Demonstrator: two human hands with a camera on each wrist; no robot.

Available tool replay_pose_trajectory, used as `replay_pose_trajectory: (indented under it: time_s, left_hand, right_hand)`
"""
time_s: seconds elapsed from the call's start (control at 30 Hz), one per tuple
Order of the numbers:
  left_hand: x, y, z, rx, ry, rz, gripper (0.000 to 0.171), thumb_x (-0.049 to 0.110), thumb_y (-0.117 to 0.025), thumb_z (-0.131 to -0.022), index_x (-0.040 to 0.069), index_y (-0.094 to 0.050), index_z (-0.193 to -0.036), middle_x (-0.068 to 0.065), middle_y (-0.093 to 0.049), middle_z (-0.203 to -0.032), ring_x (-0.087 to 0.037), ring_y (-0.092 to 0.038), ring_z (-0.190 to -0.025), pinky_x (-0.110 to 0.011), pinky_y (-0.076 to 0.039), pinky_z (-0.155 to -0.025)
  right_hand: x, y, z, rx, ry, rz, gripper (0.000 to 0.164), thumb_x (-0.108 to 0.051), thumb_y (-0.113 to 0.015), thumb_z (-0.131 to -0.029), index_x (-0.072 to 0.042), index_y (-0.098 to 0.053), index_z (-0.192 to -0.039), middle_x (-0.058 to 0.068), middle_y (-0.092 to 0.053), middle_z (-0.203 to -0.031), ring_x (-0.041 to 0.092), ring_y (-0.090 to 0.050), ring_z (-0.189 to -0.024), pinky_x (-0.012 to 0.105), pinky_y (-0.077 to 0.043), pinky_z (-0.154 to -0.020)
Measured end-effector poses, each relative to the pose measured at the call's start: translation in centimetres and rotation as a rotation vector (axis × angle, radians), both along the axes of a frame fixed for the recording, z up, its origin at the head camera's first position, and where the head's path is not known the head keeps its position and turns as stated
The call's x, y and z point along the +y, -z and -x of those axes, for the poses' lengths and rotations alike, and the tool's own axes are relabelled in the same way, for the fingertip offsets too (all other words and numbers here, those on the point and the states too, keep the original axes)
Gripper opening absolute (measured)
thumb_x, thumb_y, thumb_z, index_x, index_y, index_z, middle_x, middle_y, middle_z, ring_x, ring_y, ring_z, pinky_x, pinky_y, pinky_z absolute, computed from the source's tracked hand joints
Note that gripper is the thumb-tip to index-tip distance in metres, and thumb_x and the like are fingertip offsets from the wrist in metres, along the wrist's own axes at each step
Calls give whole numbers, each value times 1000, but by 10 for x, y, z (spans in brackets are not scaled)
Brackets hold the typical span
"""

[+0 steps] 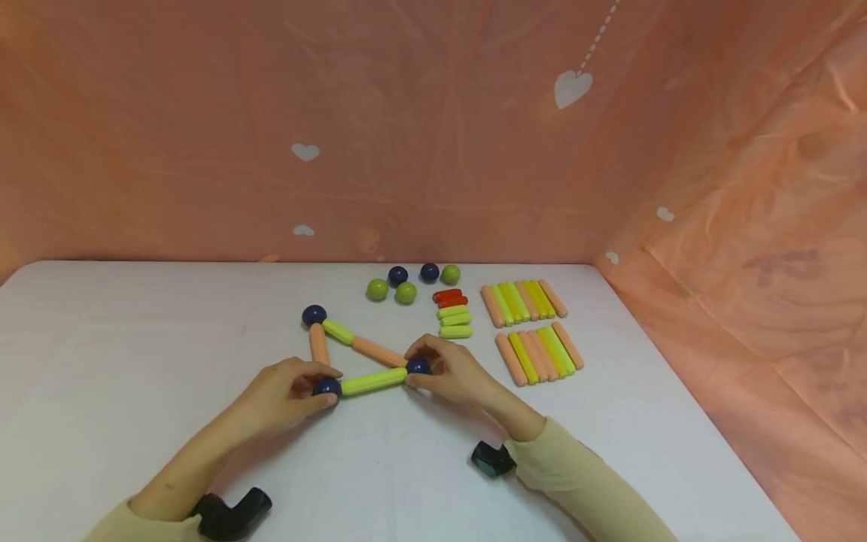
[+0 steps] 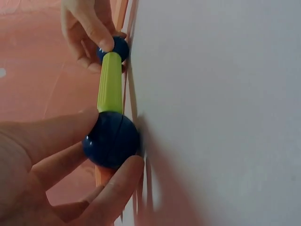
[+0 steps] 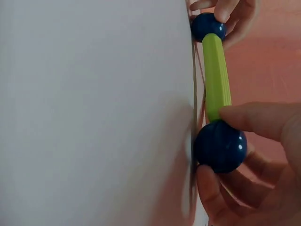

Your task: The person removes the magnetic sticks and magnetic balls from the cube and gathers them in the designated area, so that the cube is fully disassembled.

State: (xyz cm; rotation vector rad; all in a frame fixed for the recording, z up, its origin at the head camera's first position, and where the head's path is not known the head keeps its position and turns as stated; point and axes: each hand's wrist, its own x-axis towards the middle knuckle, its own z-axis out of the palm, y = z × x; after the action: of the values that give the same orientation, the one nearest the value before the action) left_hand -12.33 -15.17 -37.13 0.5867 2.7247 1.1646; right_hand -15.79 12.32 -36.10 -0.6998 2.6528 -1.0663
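Observation:
On the white table lies a closed frame of sticks and dark blue balls. My left hand (image 1: 287, 391) pinches the near-left blue ball (image 2: 112, 140) between thumb and fingers. The near-right blue ball (image 3: 221, 146) is held the same way by my right hand (image 1: 454, 369). A lime-green stick (image 1: 374, 382) joins these two balls along the near side. From the left ball an orange stick (image 1: 318, 345) runs back to a third blue ball (image 1: 314, 315). A short green stick (image 1: 338, 331) and a longer orange stick (image 1: 379, 351) form the far side, reaching toward my right hand.
Loose blue and green balls (image 1: 377, 289) sit near the table's far edge. Beside them are short red sticks (image 1: 448, 296) and short green sticks (image 1: 454, 320). Two rows of longer sticks (image 1: 539, 354) lie to the right. An orange curtain (image 1: 420, 135) hangs behind.

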Motion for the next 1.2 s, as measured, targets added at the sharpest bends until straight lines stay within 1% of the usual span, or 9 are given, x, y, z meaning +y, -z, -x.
replay_pose_trajectory:
  time_s: [0.1,0.27,0.47,0.7,0.87,0.97,1.07,1.13,1.2]
  left_hand:
    - [3,0,-2,-5,-11,-3,27,18,-71,-85,9,-70,-110,-4,-65,-93,-18,-59,-84,-36,-49,-71]
    - [4,-1,-3,-5,-26,-4,26,18,-71,-85,9,-70,-109,-3,-64,-93,-17,-58,-83,-34,-48,-70]
    - [4,-1,-2,13,-32,-9,24,18,-72,-85,10,-70,-108,-3,-63,-91,-16,-57,-81,-31,-45,-68]
    - [4,0,-2,-9,-40,-6,26,19,-72,-85,9,-70,-109,-4,-62,-92,-15,-55,-80,-30,-45,-67]
    - [5,0,-2,-20,-43,0,25,18,-72,-85,10,-70,-109,-4,-62,-92,-16,-56,-81,-31,-45,-68]
    - [5,1,-1,-14,-37,-1,25,18,-72,-85,10,-70,-109,-4,-62,-91,-16,-56,-82,-31,-45,-68]
    - [4,1,-1,-13,-34,-4,26,18,-72,-84,10,-70,-109,-4,-62,-92,-16,-57,-82,-31,-45,-68]
    - [4,1,-1,-12,-32,-5,26,18,-72,-84,10,-70,-109,-4,-62,-92,-16,-57,-82,-31,-45,-69]
    - [3,1,-2,-12,-31,-5,26,18,-73,-84,10,-70,-109,-4,-63,-92,-16,-57,-82,-31,-46,-69]
  right_hand:
    - [0,1,4,1,-40,-12,20,-13,-68,-88,-11,-60,-106,1,-60,-97,13,-50,-82,19,-42,-69]
    - [1,-1,7,25,-129,-18,15,-8,-65,-88,-7,-61,-103,4,-56,-94,14,-46,-82,20,-39,-69]
    - [2,-3,7,18,-129,-1,17,-9,-62,-90,-6,-62,-106,7,-59,-101,14,-47,-85,20,-40,-72]
    - [4,-1,4,79,-163,25,22,-8,-60,-91,-6,-66,-113,9,-62,-107,13,-50,-88,19,-43,-74]
    - [5,3,3,56,-137,38,22,-7,-65,-87,-7,-67,-109,8,-63,-107,12,-52,-91,19,-45,-78]
    - [5,4,4,61,-127,25,22,-7,-68,-85,-6,-68,-106,8,-61,-104,10,-50,-89,19,-45,-76]
    - [5,4,5,76,-117,18,17,-8,-68,-86,-7,-71,-102,6,-58,-100,10,-48,-86,18,-43,-72]
    - [6,4,5,87,-94,19,16,-9,-68,-86,-9,-73,-101,5,-58,-99,12,-48,-86,19,-43,-71]
    - [7,4,5,76,-46,31,16,-12,-68,-87,-12,-73,-103,4,-60,-102,13,-50,-88,21,-44,-73]
